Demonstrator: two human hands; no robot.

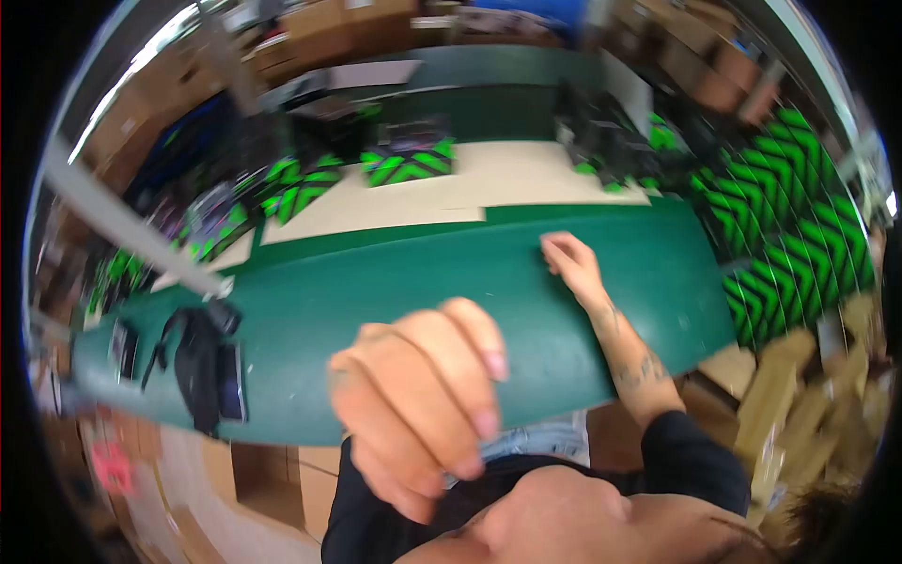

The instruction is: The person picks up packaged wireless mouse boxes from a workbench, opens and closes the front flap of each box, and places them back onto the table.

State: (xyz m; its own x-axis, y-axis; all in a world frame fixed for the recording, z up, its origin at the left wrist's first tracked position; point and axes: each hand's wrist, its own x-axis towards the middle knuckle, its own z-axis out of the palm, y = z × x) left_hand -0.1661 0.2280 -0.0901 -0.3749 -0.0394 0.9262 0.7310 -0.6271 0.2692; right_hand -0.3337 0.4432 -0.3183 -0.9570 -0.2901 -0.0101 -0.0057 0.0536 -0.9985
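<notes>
Closest, the left hand point(423, 399) is raised in front of the body, fingers curled into a narrow fist; I cannot tell whether anything lies inside it. Beyond it, the right hand point(575, 266) has its fingers bent over the green tabletop point(319, 305), with no held thing showing (contact with the surface, and how tight the grip is, I cannot tell). A black strap point(195, 362) lies well to the left on the tabletop. Just past the right hand, along the far side, lies the pale board point(531, 169); it looks thin, light and fairly stiff, probably best held by its near edge. On it stands a chevron-printed box point(409, 167), likely light, perhaps slick, and safest taken by both sides. At right rise chevron-printed stacks point(785, 188). The left palm is hidden, motion blurs the dark bundles at far right, and the cartons point(324, 33) farthest away are partly cut off.
</notes>
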